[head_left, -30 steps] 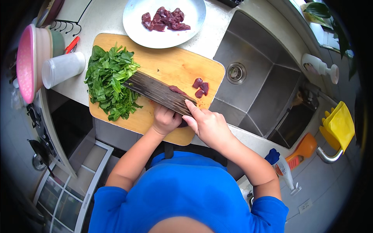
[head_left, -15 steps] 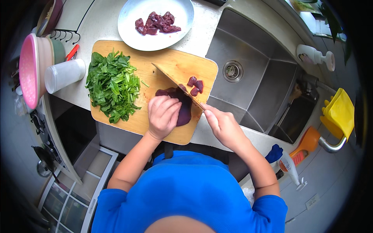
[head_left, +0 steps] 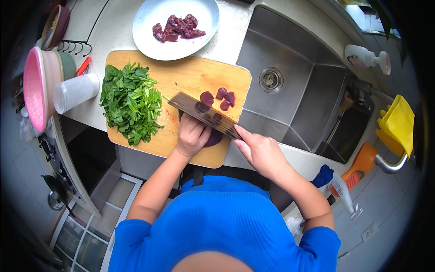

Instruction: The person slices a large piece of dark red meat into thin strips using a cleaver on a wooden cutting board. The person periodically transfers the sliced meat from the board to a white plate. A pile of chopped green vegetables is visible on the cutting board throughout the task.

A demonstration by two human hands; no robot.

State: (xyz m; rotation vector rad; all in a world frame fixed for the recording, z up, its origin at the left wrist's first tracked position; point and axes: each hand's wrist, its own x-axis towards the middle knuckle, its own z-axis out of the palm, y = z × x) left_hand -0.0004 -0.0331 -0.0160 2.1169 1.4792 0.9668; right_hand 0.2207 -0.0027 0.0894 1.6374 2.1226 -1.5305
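Note:
My right hand (head_left: 259, 152) grips the handle of a broad-bladed cleaver (head_left: 203, 112), whose flat blade slants across a wooden cutting board (head_left: 181, 72). Under the blade's near side lies a piece of dark red liver (head_left: 214, 138), partly hidden by the blade and my left hand (head_left: 192, 134). The left fingers are curled on the liver, close against the blade. Several small cut liver pieces (head_left: 221, 93) lie beyond the blade, toward the board's right edge. A heap of chopped leafy greens (head_left: 131, 102) covers the left part of the board.
Behind the board, a white plate (head_left: 145, 25) holds more dark red meat pieces (head_left: 179, 29). A steel sink (head_left: 281, 113) adjoins on the right, with yellow gloves (head_left: 396, 122) beyond it. At left stand a whitish plastic container (head_left: 76, 93) and a pink basin (head_left: 35, 90).
The cleaver's blade has tilted so its broad face now shows, covering much of the liver. Another cut piece lies beside the others. My left fingers are now partly behind the blade.

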